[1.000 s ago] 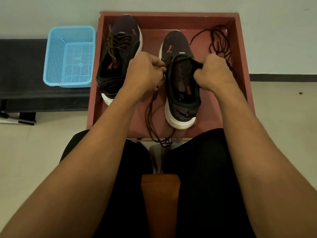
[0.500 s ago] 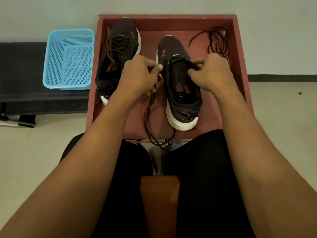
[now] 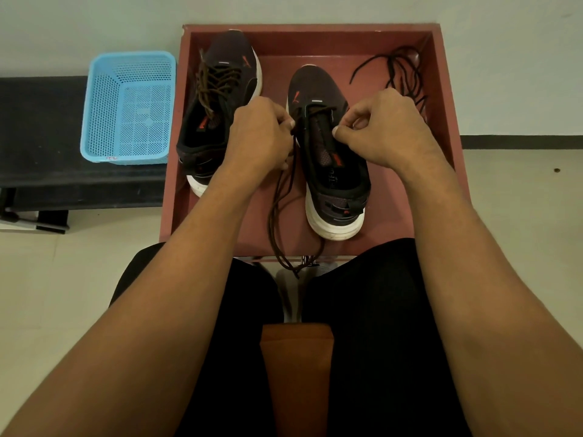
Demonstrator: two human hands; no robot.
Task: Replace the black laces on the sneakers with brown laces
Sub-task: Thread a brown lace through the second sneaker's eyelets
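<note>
A shallow reddish-brown wooden tray [image 3: 443, 89] holds two dark mesh sneakers with thick white soles. The laced sneaker [image 3: 220, 89], on the left, is criss-crossed with brown cord. The second sneaker [image 3: 334, 190] stands beside it, tongue open. The left hand [image 3: 258, 137] is curled, pinching the round brown lace [image 3: 277, 209], which loops loosely over the tray's near edge. The right hand [image 3: 388, 127] pinches the second sneaker's eyelet edge between thumb and forefinger. Thin black laces [image 3: 400, 70] lie tangled in the far right corner. A blue perforated plastic basket [image 3: 126, 105] sits on a black table [image 3: 41, 137].
</note>
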